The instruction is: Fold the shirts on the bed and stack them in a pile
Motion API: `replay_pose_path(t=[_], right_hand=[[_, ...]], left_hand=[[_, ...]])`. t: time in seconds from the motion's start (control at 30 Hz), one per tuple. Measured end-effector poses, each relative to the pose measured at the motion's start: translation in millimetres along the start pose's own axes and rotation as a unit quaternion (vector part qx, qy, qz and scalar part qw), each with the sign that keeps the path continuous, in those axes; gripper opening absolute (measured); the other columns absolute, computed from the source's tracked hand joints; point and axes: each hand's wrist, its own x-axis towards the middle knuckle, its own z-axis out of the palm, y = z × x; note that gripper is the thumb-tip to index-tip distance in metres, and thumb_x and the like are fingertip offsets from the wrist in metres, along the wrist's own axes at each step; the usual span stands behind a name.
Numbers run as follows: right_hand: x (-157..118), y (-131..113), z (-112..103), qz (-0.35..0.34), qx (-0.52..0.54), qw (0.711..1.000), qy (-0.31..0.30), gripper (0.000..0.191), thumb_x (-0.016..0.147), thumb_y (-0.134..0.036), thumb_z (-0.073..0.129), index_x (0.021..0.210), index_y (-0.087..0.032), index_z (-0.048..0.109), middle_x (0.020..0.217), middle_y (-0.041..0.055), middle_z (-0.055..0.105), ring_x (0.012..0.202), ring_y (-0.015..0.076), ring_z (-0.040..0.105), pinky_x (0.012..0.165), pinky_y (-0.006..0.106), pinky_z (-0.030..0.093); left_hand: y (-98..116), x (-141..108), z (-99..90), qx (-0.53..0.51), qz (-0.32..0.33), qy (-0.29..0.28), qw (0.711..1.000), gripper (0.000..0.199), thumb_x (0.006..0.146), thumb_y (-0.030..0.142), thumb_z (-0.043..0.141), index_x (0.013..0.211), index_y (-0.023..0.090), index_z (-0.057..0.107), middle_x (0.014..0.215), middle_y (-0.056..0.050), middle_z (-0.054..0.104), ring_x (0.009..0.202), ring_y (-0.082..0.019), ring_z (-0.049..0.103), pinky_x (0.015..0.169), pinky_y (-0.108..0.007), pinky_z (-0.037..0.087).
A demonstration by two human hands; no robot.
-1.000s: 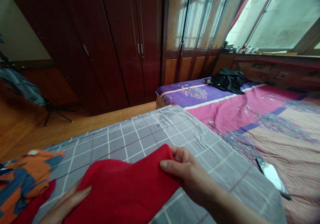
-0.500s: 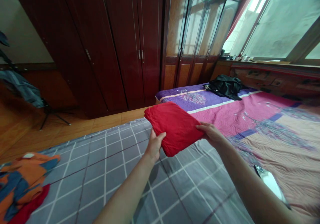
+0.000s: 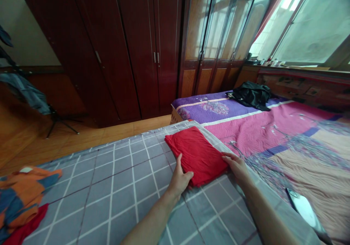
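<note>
A folded red cloth, a flat rectangular bundle that may be a garment, lies on the grey checked sheet. My left hand grips its near left edge; the thumb rests on top and some fingers are hidden at the side. At the right corner, my right hand pinches the fabric, its fingertips on the upper face. An orange and blue garment lies crumpled at the far left of the sheet, with a red cloth partly beneath it.
A phone lies to the right of my right forearm. Beyond it stretches a purple and pink bedcover with a black bag or garment on it. Dark red wardrobes line the back; a tripod stand is on the floor at left.
The red cloth has come down from above the bed onto the checked sheet, nearer to me and slightly right. Both hands have moved down with it.
</note>
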Motion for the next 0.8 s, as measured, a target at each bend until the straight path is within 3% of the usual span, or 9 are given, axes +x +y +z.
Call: replay_pose_path(t=[0.1, 0.17, 0.23, 0.33, 0.4, 0.47, 0.63, 0.8], right_hand=[[-1, -3, -3, -0.021, -0.057, 0.997, 0.044, 0.052, 0.066, -0.044, 0.056, 0.104, -0.01, 0.066, 0.064, 0.003, 0.062, 0.056, 0.0177, 0.056, 0.052, 0.029, 0.042], [-6, -8, -2, -0.048, -0.117, 0.988, 0.09, 0.048, 0.067, -0.041, 0.056, 0.106, -0.014, 0.066, 0.075, 0.0056, 0.065, 0.068, 0.0216, 0.06, 0.061, 0.033, 0.045], [-14, -14, 6, -0.134, -0.195, 0.966, 0.105, 0.044, 0.073, -0.04, 0.054, 0.11, -0.019, 0.064, 0.095, 0.0081, 0.067, 0.084, 0.0253, 0.062, 0.073, 0.038, 0.047], [-26, -18, 29, -0.331, -0.272, 0.904, 0.006, 0.042, 0.084, -0.041, 0.047, 0.119, -0.021, 0.059, 0.123, 0.01, 0.059, 0.111, 0.0257, 0.056, 0.093, 0.041, 0.044], [-26, -14, 43, -0.402, -0.304, 0.858, -0.095, 0.045, 0.089, -0.042, 0.045, 0.128, -0.021, 0.053, 0.134, 0.0101, 0.052, 0.123, 0.0239, 0.048, 0.102, 0.04, 0.039], [-16, -8, 51, -0.409, -0.369, 0.824, -0.132, 0.05, 0.09, -0.045, 0.044, 0.132, -0.018, 0.05, 0.139, 0.0119, 0.047, 0.129, 0.0252, 0.041, 0.105, 0.043, 0.034], [20, -9, 58, -0.343, -0.493, 0.799, -0.021, 0.058, 0.09, -0.048, 0.04, 0.131, -0.007, 0.049, 0.137, 0.0217, 0.045, 0.129, 0.0331, 0.04, 0.103, 0.049, 0.032], [32, -32, 97, -0.391, -0.473, 0.779, -0.129, 0.054, 0.092, -0.049, 0.039, 0.137, -0.02, 0.045, 0.144, 0.0087, 0.042, 0.133, 0.0231, 0.035, 0.108, 0.038, 0.029]], left_hand=[[8, -5, 3.5, 0.087, -0.051, -0.006, 0.995, 0.083, 0.073, 0.016, 0.052, 0.146, 0.02, 0.013, 0.064, 0.003, 0.062, 0.041, -0.011, 0.055, 0.038, -0.017, 0.04], [12, -7, 3.7, 0.143, -0.057, -0.014, 0.988, 0.081, 0.073, 0.015, 0.051, 0.146, 0.021, 0.017, 0.064, 0.003, 0.062, 0.04, -0.011, 0.055, 0.037, -0.017, 0.04], [12, -7, 2.6, 0.202, -0.041, -0.018, 0.978, 0.079, 0.071, 0.014, 0.052, 0.145, 0.021, 0.023, 0.073, -0.001, 0.066, 0.04, -0.011, 0.055, 0.038, -0.019, 0.042], [10, -6, 0.2, 0.27, 0.001, -0.011, 0.963, 0.074, 0.069, 0.013, 0.054, 0.141, 0.017, 0.036, 0.093, -0.009, 0.069, 0.045, -0.012, 0.058, 0.045, -0.022, 0.047], [10, -6, -0.7, 0.291, 0.007, -0.011, 0.957, 0.073, 0.07, 0.014, 0.054, 0.141, 0.015, 0.037, 0.102, -0.013, 0.068, 0.048, -0.012, 0.059, 0.047, -0.023, 0.048], [11, -7, -1.2, 0.291, -0.015, -0.03, 0.956, 0.077, 0.071, 0.015, 0.052, 0.145, 0.013, 0.03, 0.101, -0.013, 0.068, 0.046, -0.013, 0.058, 0.043, -0.023, 0.047], [15, -7, -2.2, 0.277, -0.042, -0.062, 0.958, 0.081, 0.072, 0.014, 0.049, 0.148, 0.012, 0.021, 0.088, -0.012, 0.07, 0.042, -0.013, 0.057, 0.038, -0.022, 0.044], [14, -3, -3.7, 0.257, -0.047, -0.086, 0.962, 0.079, 0.071, 0.013, 0.05, 0.146, 0.012, 0.026, 0.072, -0.006, 0.067, 0.041, -0.014, 0.056, 0.035, -0.02, 0.043]])
